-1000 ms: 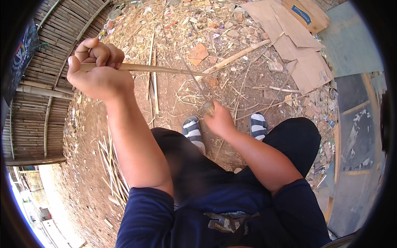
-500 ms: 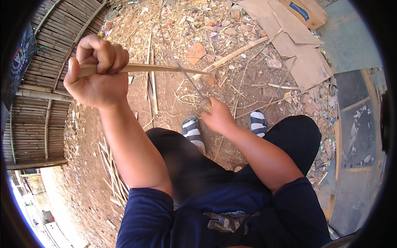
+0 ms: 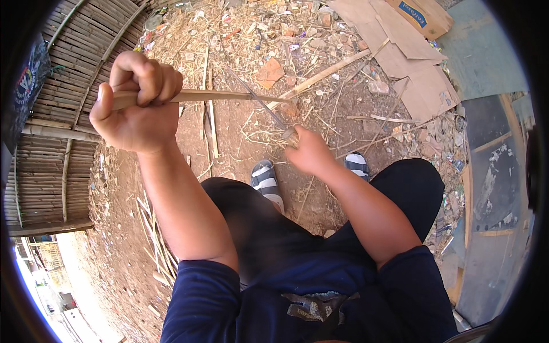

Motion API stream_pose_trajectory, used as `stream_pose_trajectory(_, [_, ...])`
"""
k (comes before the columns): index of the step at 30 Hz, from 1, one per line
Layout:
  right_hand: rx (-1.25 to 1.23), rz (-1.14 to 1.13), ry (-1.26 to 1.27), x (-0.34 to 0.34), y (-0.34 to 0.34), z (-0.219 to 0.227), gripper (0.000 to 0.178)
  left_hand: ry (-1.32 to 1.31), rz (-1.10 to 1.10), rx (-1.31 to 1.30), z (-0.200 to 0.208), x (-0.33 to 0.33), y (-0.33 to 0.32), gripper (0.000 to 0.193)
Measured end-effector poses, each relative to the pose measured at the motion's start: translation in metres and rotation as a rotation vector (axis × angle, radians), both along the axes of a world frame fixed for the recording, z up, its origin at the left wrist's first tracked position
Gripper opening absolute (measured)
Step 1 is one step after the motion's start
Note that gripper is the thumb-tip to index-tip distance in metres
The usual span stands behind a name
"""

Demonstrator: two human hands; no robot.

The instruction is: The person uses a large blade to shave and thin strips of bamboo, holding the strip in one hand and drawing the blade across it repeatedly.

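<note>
My left hand [image 3: 142, 117] is raised at the left, its fingers wrapped round a bamboo strip [image 3: 197, 95]. The strip runs out to the right from the fist and narrows toward its far end. Lower and nearer the middle, my right hand [image 3: 311, 151] grips a knife [image 3: 269, 112] by its brownish handle. Its long thin blade slants up to the left and crosses the strip near the strip's right end. Whether the edge rests on the bamboo cannot be made out.
More cut strips [image 3: 153, 240] lie on the dirt at the left. A longer bamboo piece [image 3: 326, 75] lies ahead, with shavings and rubble about it. Flattened cardboard [image 3: 423, 94] is at the far right, beside dark panels [image 3: 494, 171]. A bamboo-slat wall [image 3: 48, 177] stands at the left.
My right hand and the knife have shifted slightly right and away from me. My left hand and the bamboo strip have hardly moved.
</note>
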State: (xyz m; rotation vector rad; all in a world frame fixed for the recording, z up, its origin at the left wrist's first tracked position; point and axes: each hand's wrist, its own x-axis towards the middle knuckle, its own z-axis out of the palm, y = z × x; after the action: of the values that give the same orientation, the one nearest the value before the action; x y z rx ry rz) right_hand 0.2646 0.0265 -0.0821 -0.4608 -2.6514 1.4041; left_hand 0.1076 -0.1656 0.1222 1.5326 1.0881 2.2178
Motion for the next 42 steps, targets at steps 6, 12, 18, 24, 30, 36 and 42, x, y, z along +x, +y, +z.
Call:
stream_pose_trajectory(6, [-0.126, 0.027, -0.076, -0.005, 0.011, 0.042, 0.043, 0.016, -0.012, -0.013, 0.0, -0.001, -0.004, 0.054])
stream_pose_trajectory(12, [-0.244, -0.061, 0.12, 0.003, 0.015, 0.055, 0.042, -0.056, 0.002, -0.049, 0.001, 0.007, 0.0, 0.047])
stream_pose_trajectory(18, [-0.113, -0.067, -0.183, -0.003, 0.003, -0.031, 0.041, 0.0, -0.027, 0.006, -0.002, -0.001, 0.0, 0.053])
stream_pose_trajectory(24, [-0.237, -0.064, -0.087, -0.007, 0.006, 0.033, 0.042, -0.041, -0.024, -0.025, -0.002, -0.001, -0.003, 0.049])
stream_pose_trajectory(30, [-0.073, 0.026, -0.016, 0.0, -0.005, 0.003, 0.047, -0.022, 0.048, -0.023, -0.004, -0.001, 0.0, 0.052])
stream_pose_trajectory(36, [-0.101, 0.047, -0.215, -0.009, 0.01, 0.02, 0.047, -0.111, 0.014, -0.033, -0.007, -0.01, -0.017, 0.048])
stream_pose_trajectory(42, [-0.177, -0.078, 0.164, -0.001, 0.007, 0.048, 0.045, -0.093, 0.014, -0.051, -0.005, -0.003, -0.008, 0.049])
